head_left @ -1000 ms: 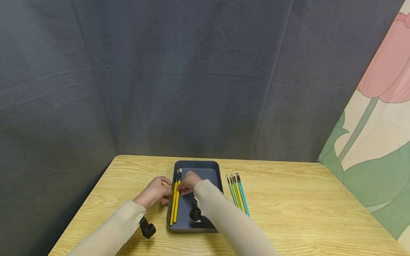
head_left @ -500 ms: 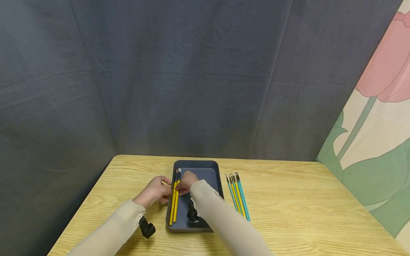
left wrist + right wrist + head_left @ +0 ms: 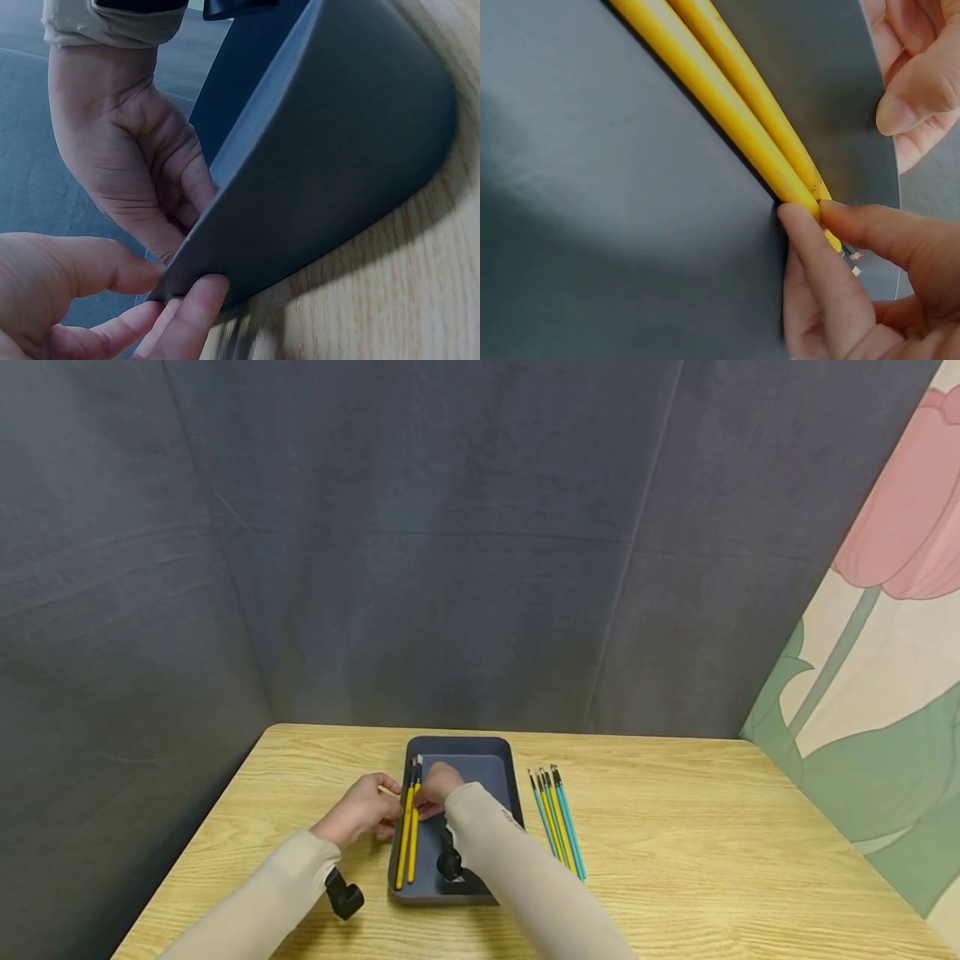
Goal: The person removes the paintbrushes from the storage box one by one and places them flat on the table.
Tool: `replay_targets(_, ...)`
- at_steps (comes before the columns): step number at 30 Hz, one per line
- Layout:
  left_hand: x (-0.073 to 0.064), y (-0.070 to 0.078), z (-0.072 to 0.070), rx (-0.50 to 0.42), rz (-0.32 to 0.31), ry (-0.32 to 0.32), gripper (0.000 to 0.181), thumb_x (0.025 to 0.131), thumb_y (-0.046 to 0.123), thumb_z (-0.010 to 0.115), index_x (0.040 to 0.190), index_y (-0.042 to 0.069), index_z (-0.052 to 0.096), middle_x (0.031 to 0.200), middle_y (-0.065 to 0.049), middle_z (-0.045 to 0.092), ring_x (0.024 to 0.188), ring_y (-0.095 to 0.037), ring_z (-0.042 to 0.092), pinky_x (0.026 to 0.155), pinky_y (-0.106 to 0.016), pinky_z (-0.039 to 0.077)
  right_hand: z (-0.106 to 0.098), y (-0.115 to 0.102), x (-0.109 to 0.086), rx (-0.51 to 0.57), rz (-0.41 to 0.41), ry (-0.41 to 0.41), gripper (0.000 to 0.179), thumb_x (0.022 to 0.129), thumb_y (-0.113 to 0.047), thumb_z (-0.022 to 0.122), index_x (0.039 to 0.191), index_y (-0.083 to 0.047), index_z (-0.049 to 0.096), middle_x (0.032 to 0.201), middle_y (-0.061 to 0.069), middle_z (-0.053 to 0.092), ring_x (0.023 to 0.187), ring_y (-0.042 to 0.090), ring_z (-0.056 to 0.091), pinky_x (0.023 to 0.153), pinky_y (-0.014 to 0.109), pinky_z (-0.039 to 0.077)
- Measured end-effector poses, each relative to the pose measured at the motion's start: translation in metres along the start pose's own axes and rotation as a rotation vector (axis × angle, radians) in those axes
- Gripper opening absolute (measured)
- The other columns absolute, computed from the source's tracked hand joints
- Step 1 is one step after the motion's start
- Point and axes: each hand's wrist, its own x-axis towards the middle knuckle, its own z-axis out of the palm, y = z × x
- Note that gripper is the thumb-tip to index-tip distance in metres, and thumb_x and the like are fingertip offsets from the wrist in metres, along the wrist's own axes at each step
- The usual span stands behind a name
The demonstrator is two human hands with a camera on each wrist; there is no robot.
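A dark grey tray [image 3: 495, 768] lies on the table, with two yellow paintbrushes side by side along its left wall. My left hand [image 3: 363, 810] grips that wall; in the left wrist view the thumb is on one side of the rim and the fingertips [image 3: 206, 289] on the other. Inside the tray, my right hand [image 3: 441, 787] pinches the right-hand yellow paintbrush [image 3: 727, 112] between thumb and index finger, near its dark ferrule. Beside it lies the other yellow paintbrush [image 3: 405, 843], closer to the wall. Both brushes have their bristles toward the far end.
Right of the tray, several teal and yellow paintbrushes [image 3: 558, 822] lie in a row on the wooden table [image 3: 712, 843]. A dark cloth [image 3: 450, 568] hangs behind the table, and a flower-patterned cloth [image 3: 870, 735] hangs at the right.
My right hand has shifted very slightly left with the paintbrush over the last second. The left hand stays at the tray's wall, and the brushes on the table have not moved.
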Motion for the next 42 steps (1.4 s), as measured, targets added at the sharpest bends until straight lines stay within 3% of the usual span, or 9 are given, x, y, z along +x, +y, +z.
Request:
replay_targets(7, -0.001, 0.0, 0.0, 0.009, -0.003, 0.008, 0.033, 0.078, -0.011, 0.054, 0.11, -0.006, 0.049, 0.077, -0.012, 0.057, 0.061, -0.018, 0.056, 0.052, -0.029, 0.052, -0.001, 0.001, 0.002, 0.011, 0.002, -0.019, 0.014, 0.077, 0.011, 0.067, 0.069, 0.004, 0.058, 0.064, 0.012, 0.058, 0.055, 0.021, 0.065, 0.064, 0.033, 0.06)
replay_targets(14, -0.002, 0.001, 0.0, 0.014, -0.003, 0.01, 0.034, 0.077, -0.012, 0.054, 0.11, -0.007, 0.049, 0.085, -0.014, 0.058, 0.062, -0.019, 0.057, 0.054, -0.03, 0.053, -0.004, 0.0, -0.001, 0.029, -0.001, -0.039, 0.018, 0.078, 0.011, 0.065, 0.067, 0.001, 0.054, 0.064, 0.01, 0.057, 0.053, 0.018, 0.062, 0.067, 0.034, 0.06)
replay_targets(23, 0.001, -0.001, 0.0, 0.005, -0.014, 0.016, 0.033, 0.077, -0.013, 0.054, 0.109, -0.006, 0.049, 0.082, -0.013, 0.058, 0.065, -0.019, 0.057, 0.053, -0.03, 0.052, -0.007, -0.003, -0.007, 0.082, 0.029, -0.057, 0.015, 0.082, 0.007, 0.065, 0.074, 0.001, 0.055, 0.067, 0.009, 0.056, 0.058, 0.019, 0.063, 0.078, 0.036, 0.058)
replay_targets(33, 0.0, -0.002, 0.001, 0.002, -0.019, 0.013, 0.034, 0.078, -0.012, 0.054, 0.11, -0.006, 0.049, 0.08, -0.013, 0.058, 0.066, -0.019, 0.057, 0.053, -0.03, 0.051, -0.015, 0.0, -0.008, 0.18, 0.012, -0.134, 0.003, 0.081, 0.01, 0.063, 0.081, 0.008, 0.064, 0.066, 0.008, 0.06, 0.055, 0.015, 0.061, 0.076, 0.034, 0.059)
replay_targets(42, 0.0, -0.002, 0.001, 0.004, -0.008, 0.02, 0.036, 0.075, -0.013, 0.054, 0.109, -0.006, 0.049, 0.083, -0.012, 0.055, 0.065, -0.02, 0.057, 0.052, -0.03, 0.052, -0.026, 0.004, -0.008, 0.241, -0.003, -0.173, 0.011, 0.083, 0.009, 0.063, 0.092, 0.013, 0.066, 0.068, 0.008, 0.062, 0.059, 0.015, 0.062, 0.077, 0.033, 0.058)
